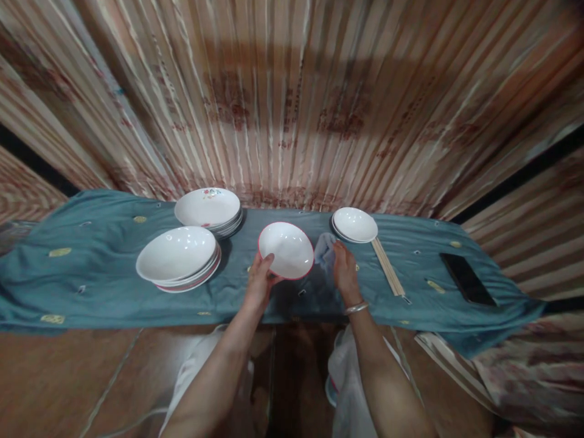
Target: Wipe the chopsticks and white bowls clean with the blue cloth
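Note:
My left hand (261, 280) grips a white bowl with a red rim (287, 250), thumb over the near left edge and fingers beneath. The bowl is tilted toward me, and its inside shows bare and shiny. Just right of it, my right hand (344, 271) pinches a pale grey-blue cloth (325, 249), which hangs from the fingers beside the bowl without visibly touching it. A silver bangle is on my right wrist. Close beyond the right hand sits a small stack of white bowls (356, 224).
At the left stand a front stack of white bowls (177, 254) and a stack of flower-patterned plates (207, 208) behind it. Several wooden chopsticks (387, 267) and a black phone (466, 280) lie on the right. A green cloth (104, 243) covers the table; a curtain (283, 109) hangs behind.

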`<action>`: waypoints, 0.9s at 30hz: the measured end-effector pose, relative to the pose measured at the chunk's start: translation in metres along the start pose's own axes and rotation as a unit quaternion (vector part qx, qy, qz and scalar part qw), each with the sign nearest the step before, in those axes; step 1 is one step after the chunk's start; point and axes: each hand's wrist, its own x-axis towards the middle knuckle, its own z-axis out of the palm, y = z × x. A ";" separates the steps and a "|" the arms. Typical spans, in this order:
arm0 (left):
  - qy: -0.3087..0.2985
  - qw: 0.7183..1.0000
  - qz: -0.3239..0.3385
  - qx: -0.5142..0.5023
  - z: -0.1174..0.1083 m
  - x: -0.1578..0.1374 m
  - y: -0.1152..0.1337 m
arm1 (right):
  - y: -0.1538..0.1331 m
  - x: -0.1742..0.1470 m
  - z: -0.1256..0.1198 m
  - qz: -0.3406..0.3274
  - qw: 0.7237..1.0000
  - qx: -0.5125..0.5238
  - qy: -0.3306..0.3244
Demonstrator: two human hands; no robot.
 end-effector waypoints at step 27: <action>-0.079 0.991 -0.078 0.075 0.015 -0.004 -0.040 | 0.002 0.007 0.022 -0.053 0.969 -0.229 -0.073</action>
